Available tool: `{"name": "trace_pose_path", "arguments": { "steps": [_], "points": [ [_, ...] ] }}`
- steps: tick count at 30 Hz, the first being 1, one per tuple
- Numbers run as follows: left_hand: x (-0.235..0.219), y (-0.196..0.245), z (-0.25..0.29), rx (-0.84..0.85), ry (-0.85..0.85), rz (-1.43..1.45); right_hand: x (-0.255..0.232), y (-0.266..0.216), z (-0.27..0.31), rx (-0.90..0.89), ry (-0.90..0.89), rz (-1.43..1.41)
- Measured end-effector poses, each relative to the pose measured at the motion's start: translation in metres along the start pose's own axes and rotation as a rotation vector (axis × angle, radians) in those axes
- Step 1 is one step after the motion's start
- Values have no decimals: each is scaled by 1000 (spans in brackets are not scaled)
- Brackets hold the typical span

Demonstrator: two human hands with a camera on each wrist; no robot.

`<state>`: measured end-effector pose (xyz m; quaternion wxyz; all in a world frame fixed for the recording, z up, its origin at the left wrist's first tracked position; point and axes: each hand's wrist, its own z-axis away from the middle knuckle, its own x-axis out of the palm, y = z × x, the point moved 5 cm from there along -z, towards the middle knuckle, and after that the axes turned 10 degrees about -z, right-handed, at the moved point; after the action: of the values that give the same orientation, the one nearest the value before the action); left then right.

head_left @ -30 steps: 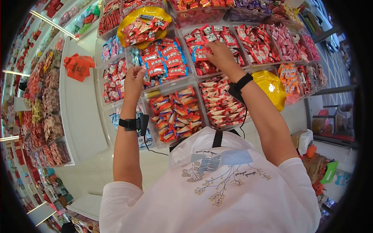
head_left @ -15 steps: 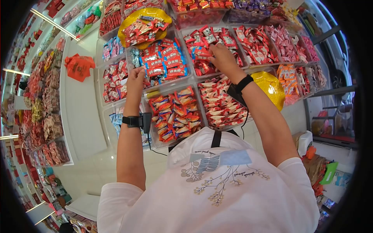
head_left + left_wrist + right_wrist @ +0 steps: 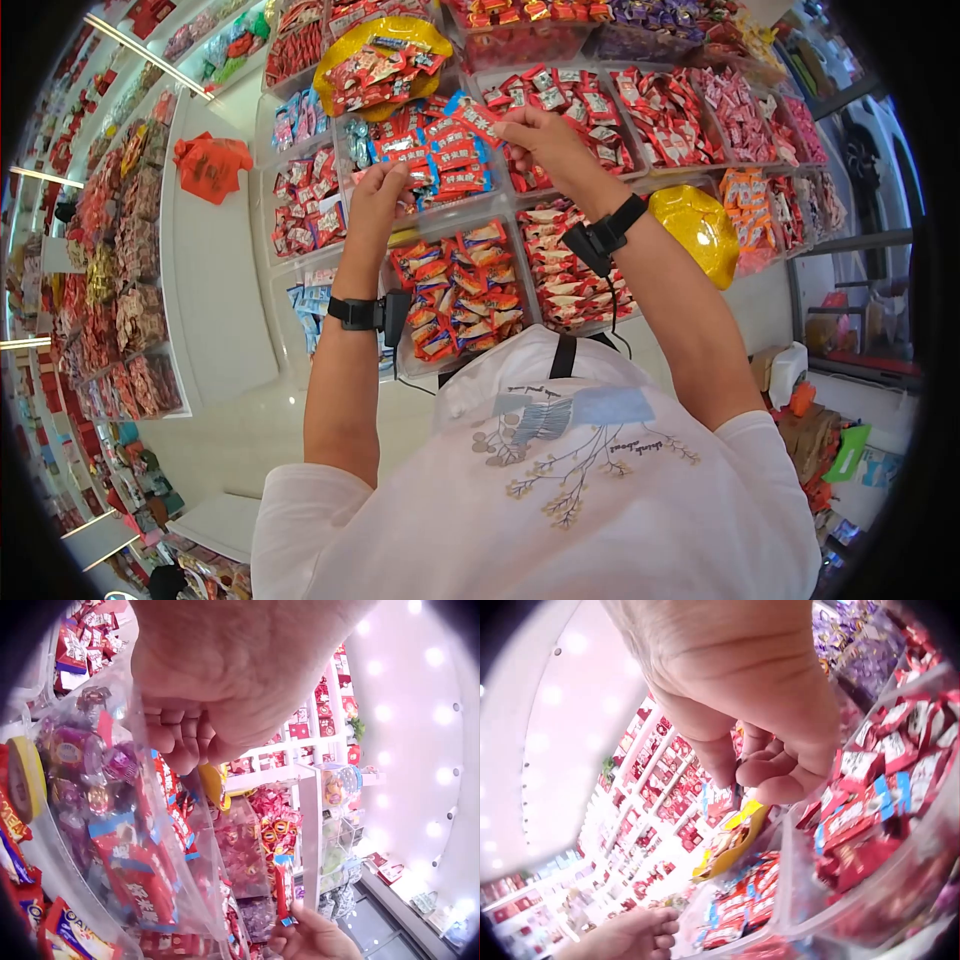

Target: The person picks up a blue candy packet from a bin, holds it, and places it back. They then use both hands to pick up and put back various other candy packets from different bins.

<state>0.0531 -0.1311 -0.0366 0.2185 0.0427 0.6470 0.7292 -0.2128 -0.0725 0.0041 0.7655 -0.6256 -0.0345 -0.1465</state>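
My right hand (image 3: 552, 148) pinches a red candy packet (image 3: 478, 120) with blue ends between thumb and fingers. It holds the packet over the divide between two bins. In the left wrist view the same packet (image 3: 284, 889) stands upright in the fingertips. My left hand (image 3: 376, 205), its fingers loosely curled and no packet showing in them, hovers at the near left edge of the bin of matching red-and-blue packets (image 3: 455, 155). Another red-and-blue packet (image 3: 855, 814) lies among the red-and-white candies (image 3: 926, 780) in the bin under my right hand.
A gold dish (image 3: 345, 92) heaped with candy sits on the bins at the back left. Another gold dish (image 3: 695, 235) stands to the right. Nearer me is a bin of orange-red packets (image 3: 460, 290). A red bag (image 3: 212, 168) lies on the white counter (image 3: 220, 290).
My right hand has drawn the red-and-blue packet up and leftward from the red-and-white candy bin. My left hand has shifted right, closer to the matching packets.
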Motion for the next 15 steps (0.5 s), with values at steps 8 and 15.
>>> {"name": "trace_pose_path", "arguments": {
  "steps": [8, 15],
  "points": [
    [16, 5, -4, 94, -72, -54, 78, 53, -11, 48, -188, 37],
    [-33, 9, -18, 195, -29, -604, 74, 70, -25, -268, -122, 427]
  ]
}}
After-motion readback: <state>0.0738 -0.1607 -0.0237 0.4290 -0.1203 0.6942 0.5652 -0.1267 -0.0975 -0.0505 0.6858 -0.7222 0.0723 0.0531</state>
